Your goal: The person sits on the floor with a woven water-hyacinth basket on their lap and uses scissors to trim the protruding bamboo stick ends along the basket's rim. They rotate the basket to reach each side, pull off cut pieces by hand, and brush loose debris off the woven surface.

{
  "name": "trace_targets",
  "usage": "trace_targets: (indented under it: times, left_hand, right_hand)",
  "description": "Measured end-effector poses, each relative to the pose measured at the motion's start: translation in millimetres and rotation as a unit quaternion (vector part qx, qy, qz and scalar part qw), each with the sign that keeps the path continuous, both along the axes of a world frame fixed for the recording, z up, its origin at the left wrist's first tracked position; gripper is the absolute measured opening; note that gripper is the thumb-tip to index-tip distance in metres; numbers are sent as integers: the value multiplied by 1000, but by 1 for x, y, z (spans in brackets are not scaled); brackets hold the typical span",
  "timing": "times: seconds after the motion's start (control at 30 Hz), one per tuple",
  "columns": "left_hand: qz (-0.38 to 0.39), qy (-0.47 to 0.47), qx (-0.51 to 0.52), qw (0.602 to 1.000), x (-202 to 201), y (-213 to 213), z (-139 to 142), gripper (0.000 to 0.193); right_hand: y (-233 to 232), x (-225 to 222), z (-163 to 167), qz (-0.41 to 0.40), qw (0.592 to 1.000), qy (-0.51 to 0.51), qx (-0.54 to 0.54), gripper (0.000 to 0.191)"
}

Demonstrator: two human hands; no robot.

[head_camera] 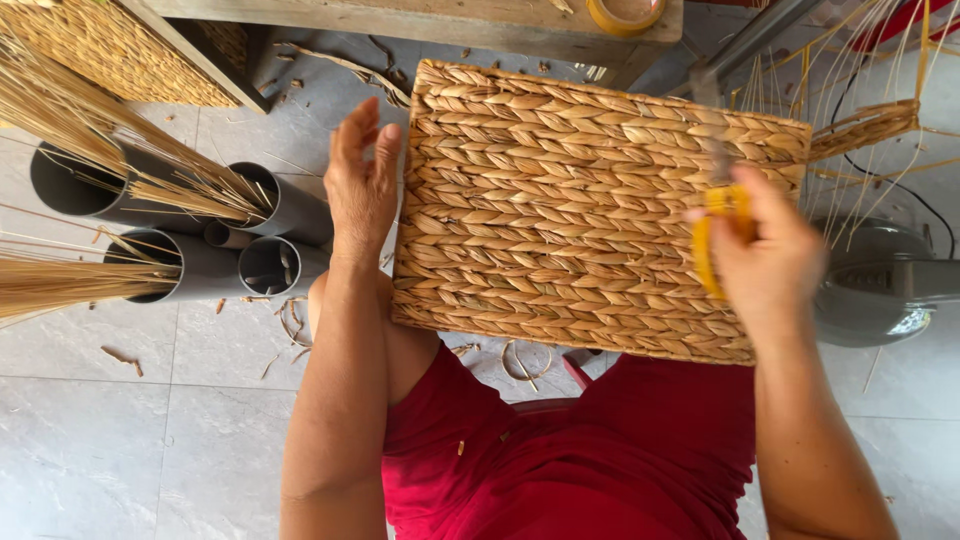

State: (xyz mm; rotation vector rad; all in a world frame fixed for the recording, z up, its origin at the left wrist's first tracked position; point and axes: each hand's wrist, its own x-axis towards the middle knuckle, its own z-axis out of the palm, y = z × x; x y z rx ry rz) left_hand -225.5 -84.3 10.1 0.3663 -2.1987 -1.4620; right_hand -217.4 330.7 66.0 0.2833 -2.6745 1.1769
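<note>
The right hand [765, 250] is gripping yellow-handled scissors [715, 215], fingers curled tight around the loops, the blurred grey blades pointing away over the far right part of the woven panel [580, 215]. The left hand [360, 185] is lying open, fingers straight and close together, its palm side resting against the panel's left edge and holding nothing. The panel, plaited from straw-coloured fibre in herringbone rows, is sitting tilted across the person's lap, its near edge over the red clothing [560, 460] and its far edge reaching toward a wooden bench [450, 20].

To the left, grey tubes [200, 235] are lying on the tiled floor [110, 430], with bundles of thin dry stalks [90, 130] sticking out of them. Another woven piece [110, 45] is leaning at the far left corner. A roll of yellow tape [625, 12] is sitting on the bench. On the right, loose stalks are fanning out beside a grey fan [880, 285]. Small fibre scraps [122, 356] are lying scattered on the floor.
</note>
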Motion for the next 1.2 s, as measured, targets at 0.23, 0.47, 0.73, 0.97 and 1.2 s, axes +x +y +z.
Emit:
trace_targets:
  times: [0.23, 0.47, 0.73, 0.97, 1.2]
  left_hand:
    - [-139, -118, 48, 982, -4, 7, 1, 75]
    - [-198, -33, 161, 966, 3, 3, 8, 67]
    - [-218, 49, 208, 952, 32, 3, 15, 60]
    - [-239, 104, 274, 926, 59, 9, 32, 60]
    - [-214, 97, 285, 929, 78, 14, 53, 62]
  right_hand:
    - [86, 8, -60, -201, 961, -28, -186, 35]
    - [88, 16, -95, -140, 920, -50, -363, 37]
    - [84, 28, -99, -95, 902, 4, -420, 37]
    - [82, 49, -94, -70, 875, 11, -478, 38]
    - [71, 69, -74, -74, 882, 18, -466, 38]
